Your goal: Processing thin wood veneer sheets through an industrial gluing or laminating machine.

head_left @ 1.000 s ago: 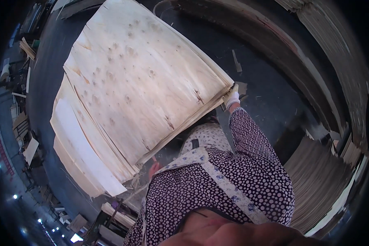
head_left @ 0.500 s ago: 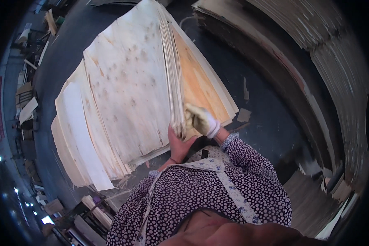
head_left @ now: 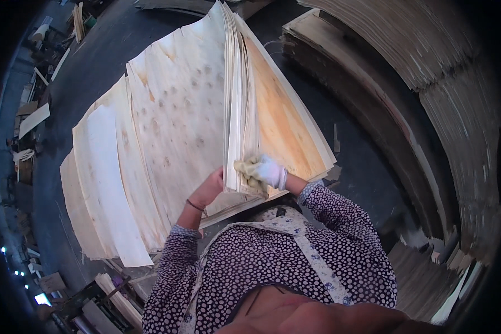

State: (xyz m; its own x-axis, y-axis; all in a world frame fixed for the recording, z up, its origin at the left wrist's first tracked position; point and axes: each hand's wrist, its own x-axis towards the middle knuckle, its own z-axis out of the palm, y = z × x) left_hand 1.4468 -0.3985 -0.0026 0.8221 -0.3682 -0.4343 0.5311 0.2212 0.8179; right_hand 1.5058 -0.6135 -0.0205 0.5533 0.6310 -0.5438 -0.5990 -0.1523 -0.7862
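A broad stack of pale wood veneer sheets (head_left: 175, 128) with brown knot marks lies in front of me. Its right-hand edges (head_left: 235, 106) are lifted and bent up into a fanned ridge, leaving an orange-toned veneer sheet (head_left: 281, 119) bare on the right. My right hand (head_left: 261, 171), in a pale glove, is closed on the near end of the lifted sheets. My left hand (head_left: 208, 188), bare with a dark band at the wrist, grips the same sheets from the left; its fingertips are hidden behind their edge.
A narrow whitish strip (head_left: 112, 183) lies on the left part of the stack. Tall piles of veneer (head_left: 456, 122) curve along the right side, beside a long low stack (head_left: 367, 78). Wood scraps and boards (head_left: 34, 119) lie about at the far left.
My left hand has shifted left along the near edge. My right hand's fingers have come over the sheet ends, and the lifted ridge is wider and more fanned out.
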